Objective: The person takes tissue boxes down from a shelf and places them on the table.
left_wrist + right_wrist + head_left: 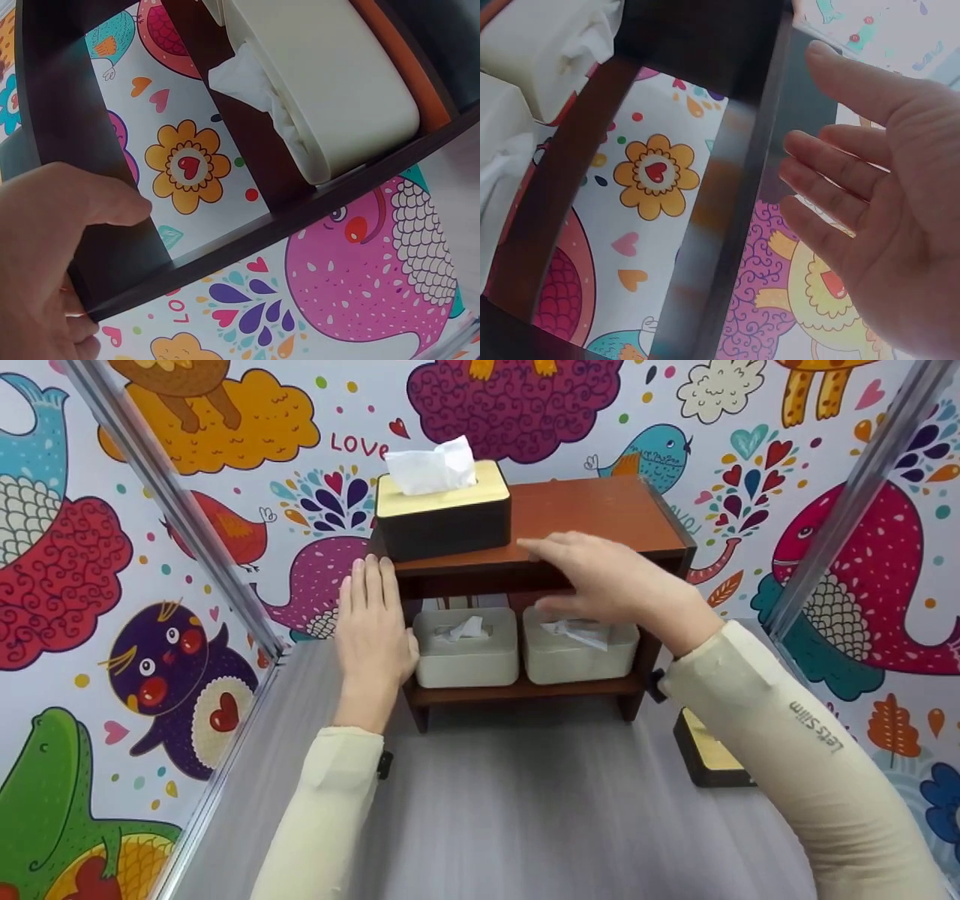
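A black tissue box with a yellow lid and a tissue standing up sits on the left part of a brown two-level shelf. My left hand lies straight-fingered along the shelf's upper left corner, near that box. Its thumb reaches over the shelf's dark edge in the left wrist view. In front of the shelf's top edge hovers my right hand, fingers extended, holding nothing. Two cream tissue boxes, a left one and a right one, stand side by side on the lower level, tissues poking out.
Another yellow-lidded black box rests on the grey tabletop at right, partly behind my right sleeve. Patterned walls with metal posts enclose the back and sides.
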`<state>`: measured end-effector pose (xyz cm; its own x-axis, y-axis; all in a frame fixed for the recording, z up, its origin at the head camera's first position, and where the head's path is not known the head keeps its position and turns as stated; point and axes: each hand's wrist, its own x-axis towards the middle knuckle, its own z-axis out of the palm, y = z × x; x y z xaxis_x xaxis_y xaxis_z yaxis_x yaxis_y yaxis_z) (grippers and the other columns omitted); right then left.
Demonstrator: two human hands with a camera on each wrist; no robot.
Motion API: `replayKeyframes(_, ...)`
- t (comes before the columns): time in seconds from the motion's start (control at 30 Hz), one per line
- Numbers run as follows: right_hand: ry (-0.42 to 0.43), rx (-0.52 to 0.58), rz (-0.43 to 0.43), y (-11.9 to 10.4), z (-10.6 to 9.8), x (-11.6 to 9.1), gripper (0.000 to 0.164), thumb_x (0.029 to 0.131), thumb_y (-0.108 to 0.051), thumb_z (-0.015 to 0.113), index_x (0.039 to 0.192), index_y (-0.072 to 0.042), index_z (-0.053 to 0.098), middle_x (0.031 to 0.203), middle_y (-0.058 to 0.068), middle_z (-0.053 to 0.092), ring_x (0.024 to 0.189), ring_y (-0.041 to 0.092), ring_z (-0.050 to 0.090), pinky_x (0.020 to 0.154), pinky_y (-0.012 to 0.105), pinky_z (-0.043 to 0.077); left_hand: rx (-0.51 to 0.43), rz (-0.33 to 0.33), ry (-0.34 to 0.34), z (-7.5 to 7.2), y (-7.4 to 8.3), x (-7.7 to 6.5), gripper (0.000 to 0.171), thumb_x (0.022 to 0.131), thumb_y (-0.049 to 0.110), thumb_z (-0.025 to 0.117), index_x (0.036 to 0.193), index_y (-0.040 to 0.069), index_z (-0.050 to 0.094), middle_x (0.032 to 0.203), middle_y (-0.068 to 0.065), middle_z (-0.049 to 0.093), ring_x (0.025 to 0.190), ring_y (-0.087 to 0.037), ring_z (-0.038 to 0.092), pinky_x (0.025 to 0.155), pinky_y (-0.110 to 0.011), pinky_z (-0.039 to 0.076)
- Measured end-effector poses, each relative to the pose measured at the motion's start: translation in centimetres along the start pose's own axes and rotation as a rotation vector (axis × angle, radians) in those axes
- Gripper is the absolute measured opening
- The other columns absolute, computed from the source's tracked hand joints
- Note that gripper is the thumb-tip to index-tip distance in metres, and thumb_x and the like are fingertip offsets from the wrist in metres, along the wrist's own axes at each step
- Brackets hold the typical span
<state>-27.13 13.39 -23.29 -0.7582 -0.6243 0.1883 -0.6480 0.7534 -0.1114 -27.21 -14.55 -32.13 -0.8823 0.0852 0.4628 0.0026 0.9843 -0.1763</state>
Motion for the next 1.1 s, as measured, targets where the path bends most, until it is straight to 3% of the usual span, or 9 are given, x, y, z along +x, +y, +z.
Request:
replayKeyframes(0.23, 0.088, 0.008, 0.033, 0.8, -0.8, 2.3, 0.073, 0.084, -0.039, 0.063, 0.144, -0.019, 0.028, 0.127, 0.007, 0.049, 0.117, 0.022, 0.046, 0.096, 0.045, 0.042, 0.0, 0.002, 0.008, 0.1, -0.1, -0.1, 0.097, 0.077, 0.036, 0.063, 0.146, 0.002, 0.005, 0.153, -0.017, 0.012, 0.142, -0.031, 0.008, 0.117, -0.04, 0.008)
replayKeyframes(0.6, 0.12, 0.0, 0.163, 1.3, -0.5, 6.1, 0.091, 0.078, -0.052, 0.063, 0.148, -0.019, 0.014, 0.152, 0.004, 0.02, 0.139, 0.025, 0.021, 0.113, 0.046, 0.021, -0.014, 0.001, 0.008, 0.1, -0.1, 0.0, 0.095, 0.079, 0.036, 0.061, 0.147, 0.003, 0.004, 0.153, -0.017, 0.012, 0.142, -0.031, 0.007, 0.118, -0.039, 0.006)
replayKeyframes(0.87, 0.091, 0.005, 0.175, 0.8, -1.0, 7.7, 0.095, 0.078, -0.056, 0.06, 0.148, -0.017, 0.01, 0.155, -0.001, 0.007, 0.143, 0.022, 0.01, 0.116, 0.044, 0.014, -0.024, 0.002, 0.022, 0.1, 0.1, 0.1, 0.093, 0.079, 0.036, 0.061, 0.146, 0.002, 0.005, 0.153, -0.017, 0.013, 0.142, -0.03, 0.008, 0.117, -0.039, 0.011)
replayKeyframes(1.1, 0.013, -0.011, 0.16, -0.1, -0.8, 8.9, 0.096, 0.078, -0.054, 0.061, 0.148, -0.015, 0.01, 0.156, 0.001, 0.006, 0.143, 0.021, 0.008, 0.117, 0.042, 0.012, -0.032, -0.006, 0.015, 0.1, 0.0, 0.0, 0.094, 0.08, 0.036, 0.061, 0.147, 0.003, 0.004, 0.153, -0.016, 0.012, 0.143, -0.03, 0.006, 0.118, -0.038, 0.005)
